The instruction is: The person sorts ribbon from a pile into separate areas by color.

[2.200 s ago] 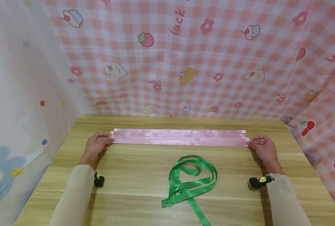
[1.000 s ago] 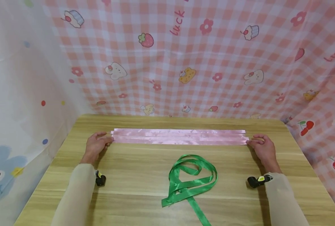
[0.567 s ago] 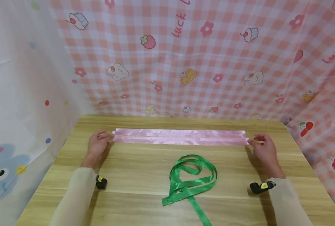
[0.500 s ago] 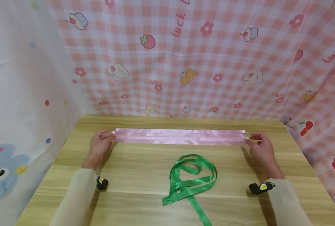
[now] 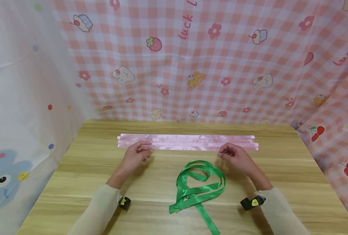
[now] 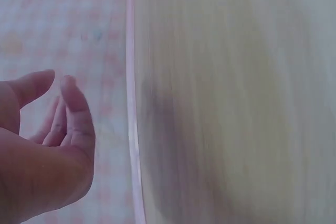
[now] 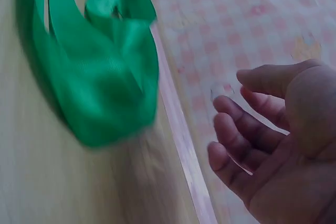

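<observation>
Note left hand (image 5: 136, 155) and right hand (image 5: 238, 157) drawn inward from ends of pink ribbon strips (image 5: 188, 147), with slack, empty grip in both. Find strips flat, unheld, across far table (image 5: 150, 202); suggests arranging paused or finished. See green ribbon (image 5: 204, 197) looped nearer, untouched.
</observation>
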{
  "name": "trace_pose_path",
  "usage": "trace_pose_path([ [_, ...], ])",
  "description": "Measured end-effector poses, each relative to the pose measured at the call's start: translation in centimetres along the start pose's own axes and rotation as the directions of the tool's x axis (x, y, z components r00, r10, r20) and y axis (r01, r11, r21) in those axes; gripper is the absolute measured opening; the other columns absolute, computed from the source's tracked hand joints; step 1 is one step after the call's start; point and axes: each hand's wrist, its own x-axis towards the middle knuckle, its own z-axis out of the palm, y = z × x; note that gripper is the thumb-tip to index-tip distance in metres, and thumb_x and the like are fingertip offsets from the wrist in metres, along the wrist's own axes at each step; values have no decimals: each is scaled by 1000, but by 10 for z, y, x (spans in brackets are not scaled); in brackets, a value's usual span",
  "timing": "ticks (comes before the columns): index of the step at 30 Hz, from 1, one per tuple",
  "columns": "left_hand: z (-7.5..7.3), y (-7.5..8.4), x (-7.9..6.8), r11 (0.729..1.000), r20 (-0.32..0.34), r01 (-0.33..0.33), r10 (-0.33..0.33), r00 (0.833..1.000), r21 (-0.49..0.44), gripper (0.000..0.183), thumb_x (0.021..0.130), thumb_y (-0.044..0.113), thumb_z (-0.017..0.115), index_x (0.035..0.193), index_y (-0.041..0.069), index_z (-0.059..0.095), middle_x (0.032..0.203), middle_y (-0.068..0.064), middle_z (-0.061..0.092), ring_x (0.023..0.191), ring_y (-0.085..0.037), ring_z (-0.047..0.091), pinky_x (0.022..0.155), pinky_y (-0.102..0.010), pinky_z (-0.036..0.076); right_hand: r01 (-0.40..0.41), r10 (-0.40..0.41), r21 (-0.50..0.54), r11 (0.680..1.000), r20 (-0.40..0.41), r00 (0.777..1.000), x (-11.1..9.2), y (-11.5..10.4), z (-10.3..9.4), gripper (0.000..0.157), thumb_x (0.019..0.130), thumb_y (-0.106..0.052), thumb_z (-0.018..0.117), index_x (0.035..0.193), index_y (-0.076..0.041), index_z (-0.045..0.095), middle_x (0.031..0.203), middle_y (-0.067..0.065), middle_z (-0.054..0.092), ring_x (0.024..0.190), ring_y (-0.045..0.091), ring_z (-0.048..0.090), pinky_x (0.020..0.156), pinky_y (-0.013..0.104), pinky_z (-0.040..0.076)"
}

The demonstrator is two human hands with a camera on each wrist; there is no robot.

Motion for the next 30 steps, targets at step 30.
trace_pose_path([
  [30, 109, 14, -4, 954, 393, -93, -29, 919, 286, 40, 89, 10, 73, 126, 7, 57, 101, -3, 68, 89, -15, 62, 88, -38, 51, 104, -100, -10, 994, 213, 972, 3, -15, 61, 13, 92, 4, 62, 97, -8, 64, 87, 4, 64, 77, 15, 56, 67, 26, 48],
])
